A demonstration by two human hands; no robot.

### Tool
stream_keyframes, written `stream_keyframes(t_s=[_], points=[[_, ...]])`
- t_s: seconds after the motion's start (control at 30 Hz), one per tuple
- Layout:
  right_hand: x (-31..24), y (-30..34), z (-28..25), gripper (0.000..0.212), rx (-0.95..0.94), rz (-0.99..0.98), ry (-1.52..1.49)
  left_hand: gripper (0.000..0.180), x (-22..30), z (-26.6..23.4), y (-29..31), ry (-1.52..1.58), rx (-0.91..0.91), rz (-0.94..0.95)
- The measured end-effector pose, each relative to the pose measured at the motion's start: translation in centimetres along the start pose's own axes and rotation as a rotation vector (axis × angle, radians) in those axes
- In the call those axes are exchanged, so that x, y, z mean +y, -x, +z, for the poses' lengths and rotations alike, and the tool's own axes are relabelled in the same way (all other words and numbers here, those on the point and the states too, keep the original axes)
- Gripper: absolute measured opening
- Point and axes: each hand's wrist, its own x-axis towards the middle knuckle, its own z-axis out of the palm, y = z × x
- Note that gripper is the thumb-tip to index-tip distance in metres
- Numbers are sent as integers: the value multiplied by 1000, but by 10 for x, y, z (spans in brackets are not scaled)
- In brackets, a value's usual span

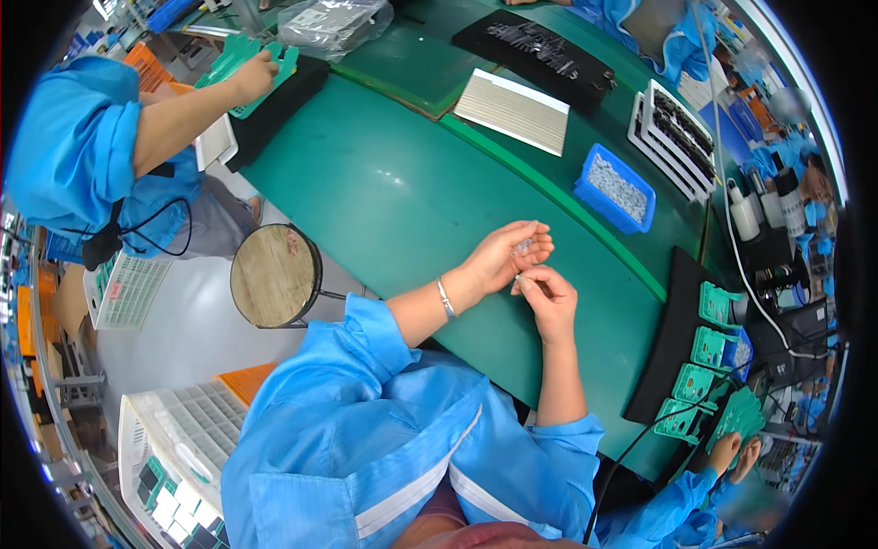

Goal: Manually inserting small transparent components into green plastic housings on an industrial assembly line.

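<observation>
Over the green table, my left hand (506,260) is turned palm up with its fingers curled. Several small clear pieces (524,245) rest in it. Just beside it, my right hand (551,300) pinches one small pale piece (518,278) between thumb and fingertips. These pieces are too small to name. Beyond my hands, a blue bin (646,220) holds many similar whitish pieces (615,188).
A ribbed cream sheet (512,110), a black mat (498,32) with small parts, and stacked white trays (672,137) lie farther off. Green circuit boards (709,346) line a black mat (660,352) at right. Co-workers sit left and right; a round stool (274,276) stands left.
</observation>
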Motion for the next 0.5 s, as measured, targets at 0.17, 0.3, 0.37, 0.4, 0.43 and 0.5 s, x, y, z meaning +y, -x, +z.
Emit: stream_keyframes(t_s=[0.17,0.3,0.37,0.4,0.43,0.5], points=[[-1,0,-1,5,11,-11,-90,28,-1,9,6,-47,10,-65],[1,-2,-10,8,32,-50,-325,27,-5,4,3,39,-63,-49],[4,-5,-14,9,74,-47,-390,28,-2,2,5,62,-37,-28],[6,-7,-16,9,101,-51,-424,28,0,2,5,84,-18,-20],[6,-9,-18,10,122,-59,-429,28,1,2,6,88,-15,-13],[10,-12,-22,10,209,-22,-439,27,4,1,7,85,-1,84]])
